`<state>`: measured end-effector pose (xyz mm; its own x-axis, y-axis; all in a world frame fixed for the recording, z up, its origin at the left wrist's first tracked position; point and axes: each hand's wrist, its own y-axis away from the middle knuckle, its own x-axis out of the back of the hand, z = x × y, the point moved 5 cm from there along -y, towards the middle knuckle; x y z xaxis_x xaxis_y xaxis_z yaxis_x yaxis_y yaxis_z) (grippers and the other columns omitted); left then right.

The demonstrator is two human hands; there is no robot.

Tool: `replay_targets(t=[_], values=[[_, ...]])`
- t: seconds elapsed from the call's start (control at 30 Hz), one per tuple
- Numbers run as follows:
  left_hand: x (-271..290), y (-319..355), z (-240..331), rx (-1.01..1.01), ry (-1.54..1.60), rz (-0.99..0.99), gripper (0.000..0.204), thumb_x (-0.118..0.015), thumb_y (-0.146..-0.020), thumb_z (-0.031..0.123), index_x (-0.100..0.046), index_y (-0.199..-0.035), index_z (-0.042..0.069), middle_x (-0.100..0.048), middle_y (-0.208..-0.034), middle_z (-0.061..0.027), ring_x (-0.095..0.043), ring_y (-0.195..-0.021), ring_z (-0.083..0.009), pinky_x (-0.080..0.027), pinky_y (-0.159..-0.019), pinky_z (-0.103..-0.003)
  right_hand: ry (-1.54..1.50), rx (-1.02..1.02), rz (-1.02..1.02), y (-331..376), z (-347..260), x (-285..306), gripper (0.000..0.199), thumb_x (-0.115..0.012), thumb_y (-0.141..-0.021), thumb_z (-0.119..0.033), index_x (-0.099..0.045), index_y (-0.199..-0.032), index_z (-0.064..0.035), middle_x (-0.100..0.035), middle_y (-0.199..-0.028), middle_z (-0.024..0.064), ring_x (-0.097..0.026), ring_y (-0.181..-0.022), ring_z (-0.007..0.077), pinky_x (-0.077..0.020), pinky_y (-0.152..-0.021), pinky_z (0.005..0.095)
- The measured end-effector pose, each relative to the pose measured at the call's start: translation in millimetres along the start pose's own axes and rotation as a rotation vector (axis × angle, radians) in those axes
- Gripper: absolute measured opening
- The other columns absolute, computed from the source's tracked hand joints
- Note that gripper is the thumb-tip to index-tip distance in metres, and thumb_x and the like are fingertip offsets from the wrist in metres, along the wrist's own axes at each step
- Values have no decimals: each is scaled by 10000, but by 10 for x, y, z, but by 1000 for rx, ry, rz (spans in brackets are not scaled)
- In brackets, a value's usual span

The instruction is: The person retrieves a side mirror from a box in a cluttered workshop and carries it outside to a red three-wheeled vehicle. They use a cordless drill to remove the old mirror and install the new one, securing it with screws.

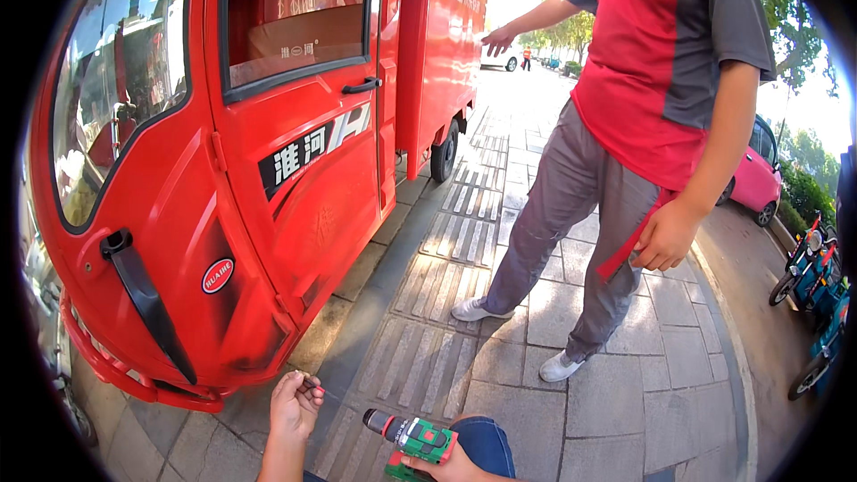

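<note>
My left hand (295, 405) is closed in a pinch near the lower edge, in front of the red cargo tricycle (295, 241). Between its fingertips is a thin rod with a red part (318, 386); its exact kind is too small to make out. To the right, my right hand (453, 468) grips the handle of a green and black cordless drill (420, 439). The drill's black chuck, ringed in red, points left toward my left hand, with a gap between them. Most of the drill's handle is hidden by my fingers and the picture's edge.
A person (643, 80) in a red and grey shirt stands close ahead, one arm stretched toward the tricycle. Grey paving (616, 411) with ribbed tiles runs alongside. Parked at the right are a pink car (754, 174) and several teal bikes (826, 339).
</note>
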<state>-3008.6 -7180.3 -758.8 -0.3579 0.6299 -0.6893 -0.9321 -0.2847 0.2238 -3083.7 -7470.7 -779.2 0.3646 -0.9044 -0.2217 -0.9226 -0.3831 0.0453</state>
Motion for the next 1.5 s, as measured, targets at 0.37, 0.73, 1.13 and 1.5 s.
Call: replay_targets(t=[0.37,0.73,1.13,1.5], values=[[-148,203,157,-19,40,78,81,-574,-966,152,-600,-930,84,-660,-824,-96,-605,-623,-178,-488,-535,-277,-3,192,-28,-28,773,104,288,-792,-837,-27,-705,-1112,-42,-739,-1025,32,-685,-971,130,-552,-899,317],[-325,260,131,-43,-18,36,84,-587,-969,183,-586,-937,105,-647,-818,-82,-591,-620,-161,-466,-534,-282,465,667,83,54,231,154,433,-783,-779,-8,-659,-1193,-26,-703,-1151,73,-643,-1119,148,-522,-972,352],[-1158,592,450,-282,27,-261,132,-631,-1004,212,-598,-1059,96,-676,-948,-130,-637,-706,-162,-486,-562,-288,-636,-44,-265,-196,24,-242,406,-720,-850,-102,-612,-1231,-12,-645,-878,105,-606,-851,245,-465,-852,433],[-953,836,641,-261,48,-391,388,-534,-1047,378,-559,-1233,37,-656,-1122,-175,-663,-898,-228,-527,-699,-343,-700,49,-380,-287,-299,-527,438,-701,-797,-126,-598,-1211,-23,-577,-833,101,-557,-807,240,-457,-798,446]])
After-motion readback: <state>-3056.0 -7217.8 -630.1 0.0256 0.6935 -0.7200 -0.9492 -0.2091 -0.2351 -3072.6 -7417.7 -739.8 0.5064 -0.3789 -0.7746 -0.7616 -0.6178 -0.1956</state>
